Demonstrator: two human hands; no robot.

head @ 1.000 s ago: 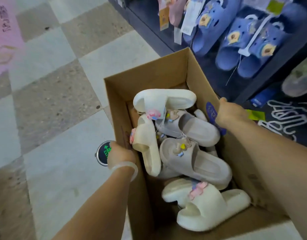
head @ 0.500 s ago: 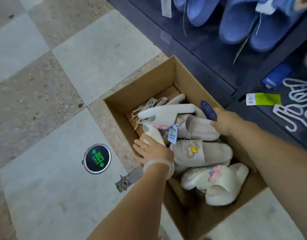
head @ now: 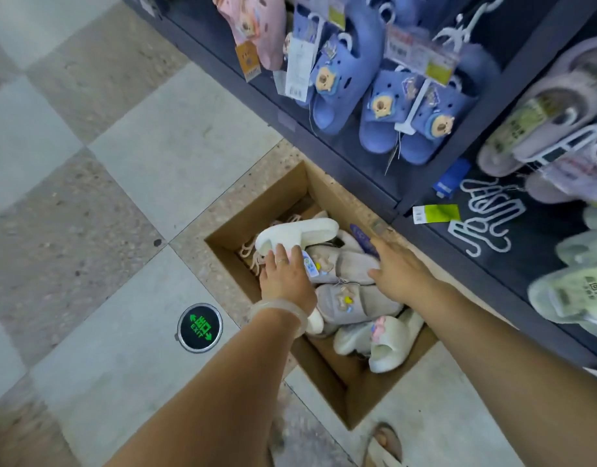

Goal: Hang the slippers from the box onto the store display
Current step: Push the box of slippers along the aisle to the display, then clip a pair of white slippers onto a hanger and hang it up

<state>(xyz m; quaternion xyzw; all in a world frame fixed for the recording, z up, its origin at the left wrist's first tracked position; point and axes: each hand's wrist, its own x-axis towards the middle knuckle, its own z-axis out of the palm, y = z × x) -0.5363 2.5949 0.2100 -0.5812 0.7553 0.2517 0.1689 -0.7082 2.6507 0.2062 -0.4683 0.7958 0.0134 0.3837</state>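
An open cardboard box (head: 327, 372) sits on the floor beside the dark display rack (head: 368, 170). Inside lie several cream and grey slippers. My left hand (head: 285, 276) reaches into the box, its fingers laid on a cream slipper (head: 300, 234) at the top of the pile. My right hand (head: 398, 267) hovers over the box's right side, fingers spread and relaxed, just above a grey slipper (head: 344, 264). Another grey slipper with a charm (head: 354, 303) and a cream pair (head: 381, 338) lie nearer me.
Blue clogs (head: 344, 79) and pale slippers (head: 556, 112) hang on the rack. White empty hangers (head: 485, 217) lie on its lower shelf beside a green tag (head: 437, 213). A round exit marker (head: 199, 326) is set in the tiled floor. A sandalled foot (head: 386, 443) stands by the box.
The box has gone from held up to standing on the floor. My left hand left the box's edge and reached onto the cream slipper; my right hand let go of the rim.
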